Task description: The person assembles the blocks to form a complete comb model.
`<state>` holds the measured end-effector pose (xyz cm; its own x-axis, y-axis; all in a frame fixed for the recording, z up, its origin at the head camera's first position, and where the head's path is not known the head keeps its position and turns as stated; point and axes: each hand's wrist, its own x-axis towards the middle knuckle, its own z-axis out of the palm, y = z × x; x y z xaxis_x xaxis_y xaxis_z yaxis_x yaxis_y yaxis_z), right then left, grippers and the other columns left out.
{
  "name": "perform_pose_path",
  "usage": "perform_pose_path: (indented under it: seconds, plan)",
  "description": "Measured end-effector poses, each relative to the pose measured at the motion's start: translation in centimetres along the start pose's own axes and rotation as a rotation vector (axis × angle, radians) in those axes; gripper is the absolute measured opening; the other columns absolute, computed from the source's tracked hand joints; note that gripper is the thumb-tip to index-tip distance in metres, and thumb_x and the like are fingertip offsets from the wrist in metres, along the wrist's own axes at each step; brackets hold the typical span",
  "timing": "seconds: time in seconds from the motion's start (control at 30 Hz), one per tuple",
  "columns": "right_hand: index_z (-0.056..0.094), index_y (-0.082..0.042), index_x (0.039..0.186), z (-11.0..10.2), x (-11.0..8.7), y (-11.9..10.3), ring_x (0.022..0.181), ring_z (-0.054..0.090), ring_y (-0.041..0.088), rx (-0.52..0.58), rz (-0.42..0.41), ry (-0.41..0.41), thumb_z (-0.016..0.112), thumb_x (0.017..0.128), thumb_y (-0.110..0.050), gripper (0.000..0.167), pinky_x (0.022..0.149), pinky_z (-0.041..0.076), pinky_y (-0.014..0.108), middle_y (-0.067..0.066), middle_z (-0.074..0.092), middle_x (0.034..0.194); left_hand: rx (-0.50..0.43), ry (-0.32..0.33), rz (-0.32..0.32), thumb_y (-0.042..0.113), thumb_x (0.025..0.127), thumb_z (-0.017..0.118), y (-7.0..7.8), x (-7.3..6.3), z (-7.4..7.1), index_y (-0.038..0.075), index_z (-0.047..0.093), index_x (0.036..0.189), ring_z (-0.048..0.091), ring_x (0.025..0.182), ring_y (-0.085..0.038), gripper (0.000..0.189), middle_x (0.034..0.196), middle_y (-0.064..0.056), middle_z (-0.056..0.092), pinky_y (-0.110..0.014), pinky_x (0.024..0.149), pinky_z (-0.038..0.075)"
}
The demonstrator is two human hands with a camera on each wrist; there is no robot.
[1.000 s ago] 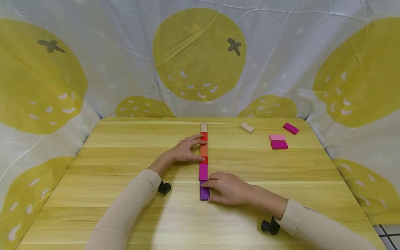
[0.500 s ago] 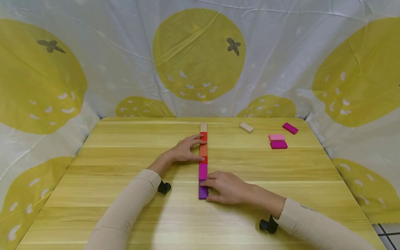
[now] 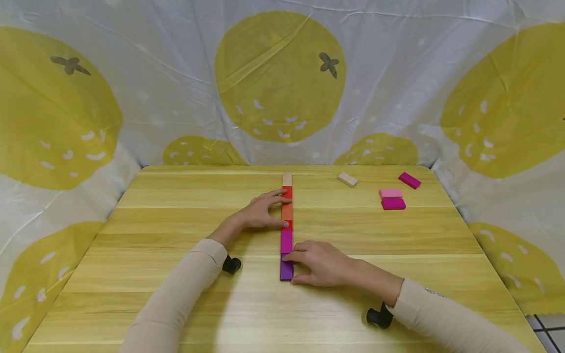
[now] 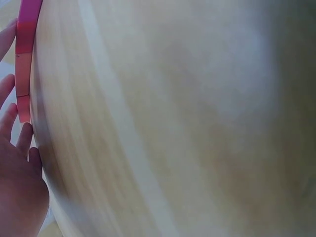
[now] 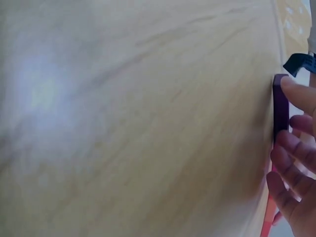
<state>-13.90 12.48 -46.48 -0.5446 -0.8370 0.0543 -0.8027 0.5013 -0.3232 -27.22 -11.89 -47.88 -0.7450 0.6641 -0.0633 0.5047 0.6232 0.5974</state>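
Observation:
A straight row of wooden blocks runs away from the person in the head view. From the far end come a beige block (image 3: pixel 287 179), a red block (image 3: pixel 288 189), an orange block (image 3: pixel 287 212), another red piece, a magenta block (image 3: pixel 286 241) and a purple block (image 3: pixel 287 272). My left hand (image 3: pixel 260 213) rests its spread fingertips and thumb along the red and orange stretch. At the near end, my right hand (image 3: pixel 325 264) holds the purple block between thumb and fingers, up against the magenta one. In the right wrist view the thumb touches one end of the purple block (image 5: pixel 281 108).
To the back right on the wooden table (image 3: pixel 176 309) lie a loose beige block (image 3: pixel 347 179), a pink block (image 3: pixel 391 194) against a magenta one (image 3: pixel 393 204), and another magenta block (image 3: pixel 409 180). A fruit-print cloth (image 3: pixel 176 88) hangs behind the table.
The purple block has shifted slightly left with my right hand, into line with the row. My left hand has stayed in place.

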Motion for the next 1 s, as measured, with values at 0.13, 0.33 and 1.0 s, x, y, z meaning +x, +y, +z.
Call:
perform_pose_path:
  seconds: [0.13, 0.33, 1.0]
  plan:
    - [0.070, -0.015, 0.133, -0.5, -0.3, 0.8, 0.109, 0.061, 0.007, 0.056, 0.004, 0.000, 0.076, 0.095, -0.043, 0.048, 0.095, 0.051, 0.030, -0.005, 0.067, 0.120, -0.001, -0.005, 0.007, 0.051, 0.088, 0.078, -0.1, 0.1, -0.1, 0.020, 0.052, 0.155, 0.021, 0.153, -0.033, 0.078, 0.169, -0.001, 0.026, -0.068, 0.115, 0.016]
    - [0.069, -0.012, 0.133, -2.2, -0.9, 3.0, 0.103, 0.062, 0.009, 0.140, 0.053, 0.036, 0.077, 0.095, -0.037, 0.046, 0.090, 0.052, 0.034, -0.004, 0.067, 0.116, -0.007, -0.019, 0.011, 0.050, 0.089, 0.079, -0.1, 0.2, -0.3, 0.020, 0.051, 0.155, 0.021, 0.153, -0.034, 0.078, 0.169, -0.002, 0.026, -0.069, 0.115, 0.015]
    - [0.066, 0.003, 0.133, -8.9, -3.1, 15.4, 0.099, 0.064, 0.032, 0.225, 0.364, 0.280, 0.078, 0.095, -0.016, 0.044, 0.087, 0.053, 0.051, 0.021, 0.068, 0.114, -0.206, 0.275, -0.055, 0.021, 0.097, 0.073, -1.7, 3.8, -1.3, 0.003, 0.053, 0.149, 0.033, 0.149, -0.035, 0.059, 0.159, -0.018, 0.041, -0.047, 0.121, 0.023]
